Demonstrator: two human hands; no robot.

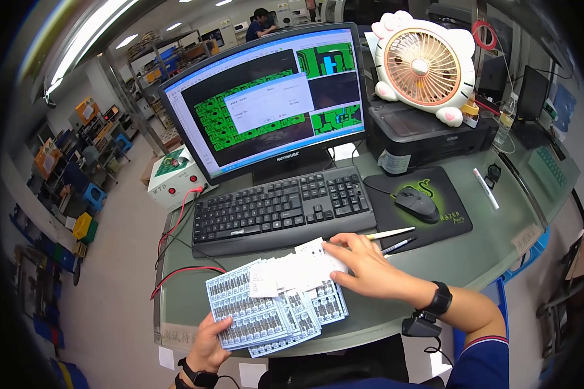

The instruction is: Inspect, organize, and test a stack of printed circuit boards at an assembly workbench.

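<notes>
Our left hand pinches the near-left corner of the fanned circuit panels, just in front of the keyboard | right hand presses flat on white paper slips atop them | panels look thin, stiff, light, likely slippery when stacked; we'd grip the edges | no containers seen.

Desk front crowded, right side open

The keyboard walls off the far side of the fanned circuit panels; two pens and the mouse on its mat lie just right. Bare green desktop right of the mat leaves passage; red wires cross the left corner.
</notes>
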